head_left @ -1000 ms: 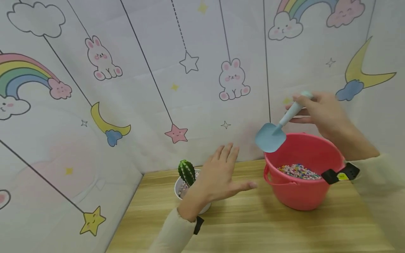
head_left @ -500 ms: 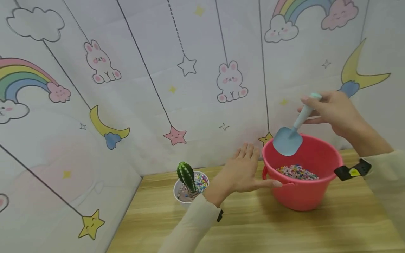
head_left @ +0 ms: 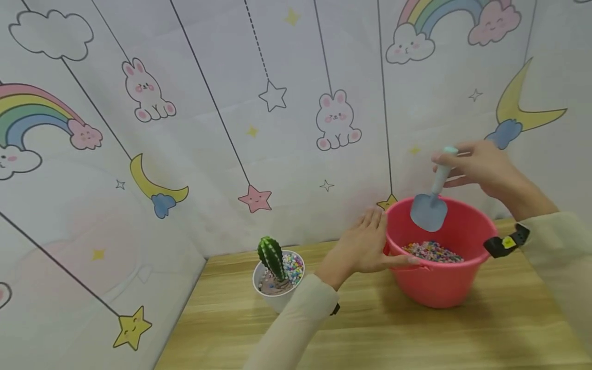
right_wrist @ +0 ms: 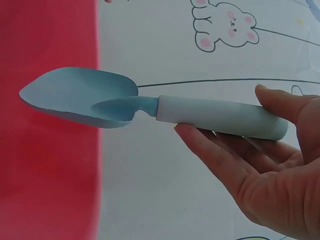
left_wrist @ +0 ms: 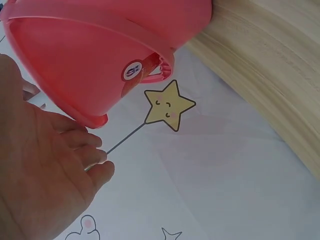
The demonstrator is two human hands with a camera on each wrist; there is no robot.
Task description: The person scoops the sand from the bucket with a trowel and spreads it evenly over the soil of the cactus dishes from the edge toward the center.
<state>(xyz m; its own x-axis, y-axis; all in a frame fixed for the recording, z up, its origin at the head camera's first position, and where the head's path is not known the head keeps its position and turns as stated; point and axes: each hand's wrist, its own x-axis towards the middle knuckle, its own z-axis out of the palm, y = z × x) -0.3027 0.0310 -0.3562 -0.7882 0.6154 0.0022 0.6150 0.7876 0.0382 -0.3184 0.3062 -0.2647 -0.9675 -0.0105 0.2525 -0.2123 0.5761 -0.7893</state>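
So the right hand [head_left: 483, 167] has its grip pinched on the pale handle of a blue trowel [head_left: 429, 213], thumb on one side and fingers on the other. The trowel is over the mouth of a red bucket [head_left: 437, 288], blade pointing down and handle leaning up toward 1 o'clock. Can't really tell if the blade tip dips below the rim, but it looks well apart from the pile of multicoloured beads [head_left: 432, 251] in the bottom.

Left hand [head_left: 358, 249] is on the bucket too, with its grip released: fingers pretty much straight along the outside at about 9 o'clock, thumb lying across the rim around 7 or 8. The left wrist view shows a round sticker [left_wrist: 132, 71] on the side.

The bucket is standing upright on a wood-look worktop [head_left: 222, 313], roughly 4 o'clock from the middle of the head view. Off at its 9 o'clock there's a white pot [head_left: 274, 301] with a green cactus [head_left: 270, 257] tilting toward 11, brownish stuff round its base and more coloured beads at 2 o'clock. Behind it all is a pale backdrop [head_left: 208, 216] printed with bunnies, stars, moons and rainbows
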